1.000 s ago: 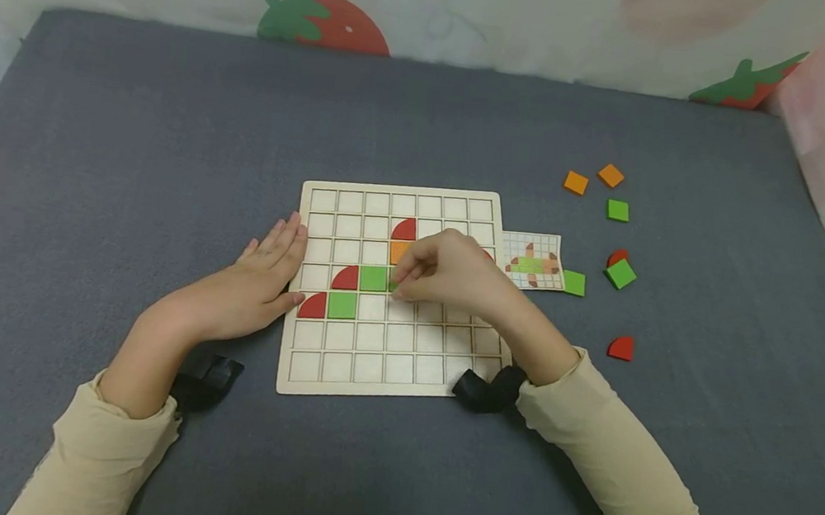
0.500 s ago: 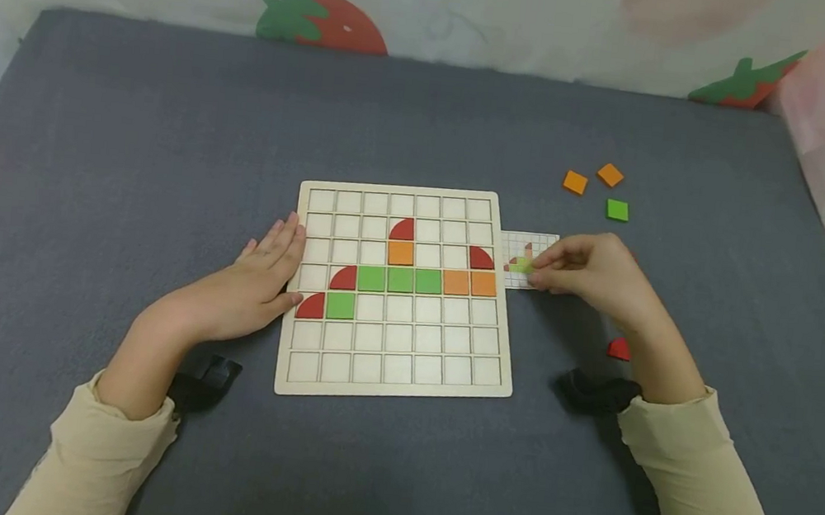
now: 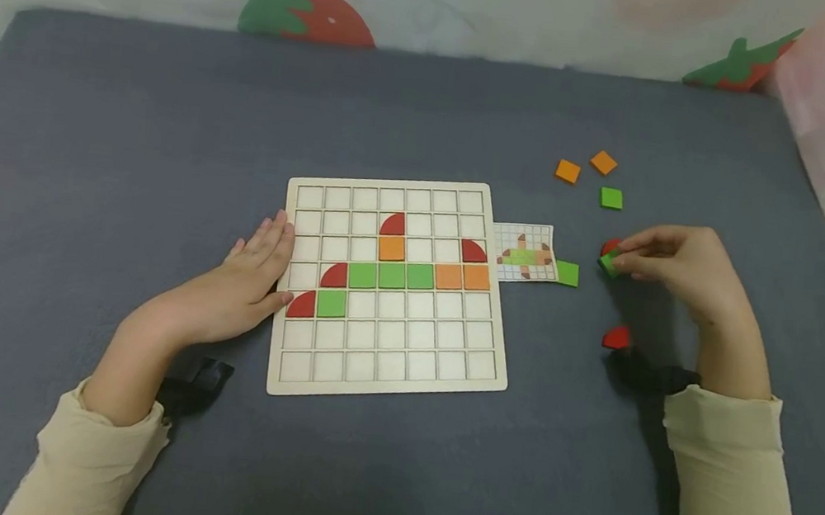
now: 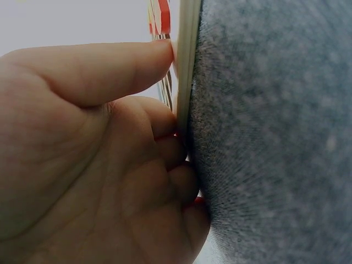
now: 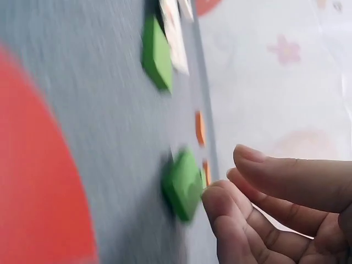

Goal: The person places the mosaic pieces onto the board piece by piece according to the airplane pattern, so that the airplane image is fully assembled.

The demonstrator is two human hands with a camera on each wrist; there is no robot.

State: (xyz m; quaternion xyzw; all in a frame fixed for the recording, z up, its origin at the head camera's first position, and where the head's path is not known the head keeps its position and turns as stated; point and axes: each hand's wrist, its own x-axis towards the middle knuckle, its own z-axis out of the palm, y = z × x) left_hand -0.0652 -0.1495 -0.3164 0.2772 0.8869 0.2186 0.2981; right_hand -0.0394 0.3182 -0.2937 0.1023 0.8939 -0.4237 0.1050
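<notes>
My left hand lies flat along the left edge of a wooden grid board, its fingertips and thumb touching the rim. In the left wrist view the thumb and fingers meet the board's side. Red quarter-circle, green and orange square tiles fill some cells. Off to the right, my right hand is at a green square tile that overlaps a red quarter-circle tile. In the right wrist view, the thumb and forefinger stand apart beside that green tile; whether they touch it, I cannot tell.
A small pattern card sticks out from the board's right side, with a green tile at its corner. Farther back lie two orange tiles and a green tile. A red quarter-circle tile lies near the right wrist.
My right hand has left a green tile in the board's middle row and moved right, past the card, to the loose green tile. The left hand has stayed at the board's edge.
</notes>
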